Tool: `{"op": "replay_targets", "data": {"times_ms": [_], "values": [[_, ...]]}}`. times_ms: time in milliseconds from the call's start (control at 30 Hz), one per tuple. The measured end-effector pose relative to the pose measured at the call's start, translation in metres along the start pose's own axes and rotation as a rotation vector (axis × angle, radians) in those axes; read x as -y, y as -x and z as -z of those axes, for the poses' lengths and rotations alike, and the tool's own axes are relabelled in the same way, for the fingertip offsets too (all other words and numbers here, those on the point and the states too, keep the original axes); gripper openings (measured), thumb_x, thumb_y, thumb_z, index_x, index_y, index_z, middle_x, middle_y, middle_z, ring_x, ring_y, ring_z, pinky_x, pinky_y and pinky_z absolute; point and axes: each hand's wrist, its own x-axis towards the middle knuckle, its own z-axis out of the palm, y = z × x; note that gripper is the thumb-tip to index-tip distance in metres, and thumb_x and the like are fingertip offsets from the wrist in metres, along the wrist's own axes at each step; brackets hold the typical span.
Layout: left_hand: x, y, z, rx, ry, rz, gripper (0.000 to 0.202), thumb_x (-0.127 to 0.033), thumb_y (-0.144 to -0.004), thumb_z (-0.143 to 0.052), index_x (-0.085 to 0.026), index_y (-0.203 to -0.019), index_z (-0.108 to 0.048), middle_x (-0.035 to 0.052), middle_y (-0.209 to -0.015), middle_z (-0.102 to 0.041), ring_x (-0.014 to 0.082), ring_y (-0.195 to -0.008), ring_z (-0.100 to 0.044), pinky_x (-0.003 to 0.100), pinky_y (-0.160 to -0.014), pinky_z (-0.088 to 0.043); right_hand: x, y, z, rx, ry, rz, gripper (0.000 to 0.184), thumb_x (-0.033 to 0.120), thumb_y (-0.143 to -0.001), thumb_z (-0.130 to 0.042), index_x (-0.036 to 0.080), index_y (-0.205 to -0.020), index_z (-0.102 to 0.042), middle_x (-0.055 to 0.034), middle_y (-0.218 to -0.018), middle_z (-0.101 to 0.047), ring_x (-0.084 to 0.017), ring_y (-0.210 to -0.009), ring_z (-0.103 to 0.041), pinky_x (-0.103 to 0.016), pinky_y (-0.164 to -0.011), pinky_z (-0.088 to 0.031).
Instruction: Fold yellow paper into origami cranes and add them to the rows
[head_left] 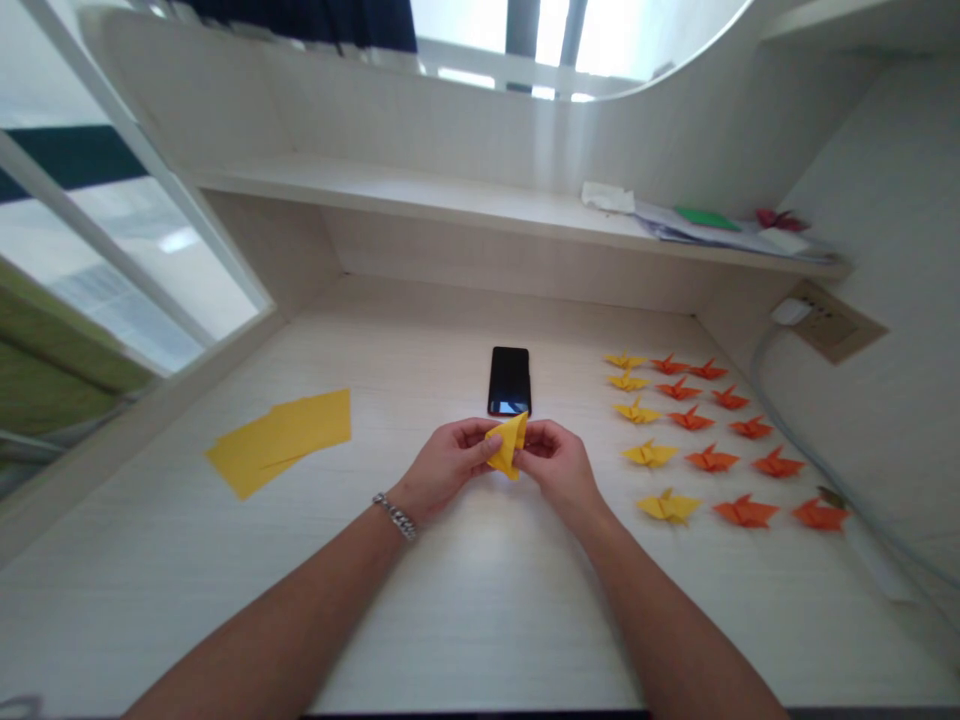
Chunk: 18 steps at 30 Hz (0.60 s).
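A partly folded piece of yellow origami paper (507,444) is held just above the desk, near the middle of the head view. My left hand (450,462) pinches its left side, thumb across the front. On its right edge, the fingers of my right hand (559,465) are closed too. Some fingertips of both hands are hidden behind the paper. Just beyond the hands lies a black phone (510,378), flat on the desk. Flat yellow sheets (289,436) overlap one another to the left, apart from my hands.
Folded yellow cranes (649,454) and orange cranes (712,459) stand in rows on the right of the desk (480,620). A grey cable (795,430) runs from a wall socket (836,322) past them. A shelf (450,197) with papers (705,232) spans the back.
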Motion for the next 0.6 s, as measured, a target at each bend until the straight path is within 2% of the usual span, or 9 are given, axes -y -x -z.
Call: {"op": "replay_targets", "data": {"times_ms": [167, 367, 467, 600], "values": [[0.0025, 0.0001, -0.0022, -0.018, 0.045, 0.028, 0.032, -0.029, -0.074, -0.069, -0.014, -0.102, -0.063, 0.0082, -0.088, -0.068, 0.0167, -0.079, -0.064, 0.028, -0.072, -0.052, 0.0025, 0.0044, -0.0045, -0.033, 0.096, 0.013, 0.016, 0.017, -0.063, -0.065, 0.016, -0.079, -0.065, -0.0019, -0.07, -0.067, -0.017, -0.065, -0.062, -0.028, -0.062, -0.052], [0.008, 0.0, -0.0046, -0.098, -0.057, -0.007, 0.038, -0.033, -0.074, -0.068, -0.014, -0.105, -0.06, 0.0062, -0.079, -0.068, 0.0152, -0.07, -0.064, 0.026, -0.064, -0.051, -0.0009, 0.005, -0.0035, -0.069, 0.225, 0.032, 0.015, 0.018, -0.064, -0.063, 0.015, -0.079, -0.065, -0.0013, -0.069, -0.067, -0.017, -0.064, -0.062, -0.026, -0.058, -0.05], [0.0073, 0.0013, -0.0073, -0.098, -0.128, -0.044, 0.037, -0.033, -0.076, -0.066, -0.014, -0.108, -0.061, 0.0078, -0.089, -0.069, 0.0164, -0.077, -0.064, 0.027, -0.068, -0.052, -0.0018, 0.0038, -0.0021, -0.107, 0.276, 0.032, 0.014, 0.023, -0.067, -0.062, 0.015, -0.078, -0.065, -0.002, -0.068, -0.067, -0.017, -0.063, -0.063, -0.026, -0.057, -0.05], [0.0033, 0.0036, -0.0105, -0.067, -0.225, -0.101, 0.042, -0.029, -0.072, -0.069, -0.015, -0.111, -0.061, 0.0104, -0.111, -0.065, 0.0208, -0.097, -0.061, 0.034, -0.084, -0.049, 0.0011, 0.0043, -0.0019, -0.146, 0.343, 0.064, 0.015, 0.027, -0.069, -0.063, 0.015, -0.078, -0.066, -0.0034, -0.071, -0.069, -0.018, -0.064, -0.063, -0.026, -0.059, -0.049]]}}
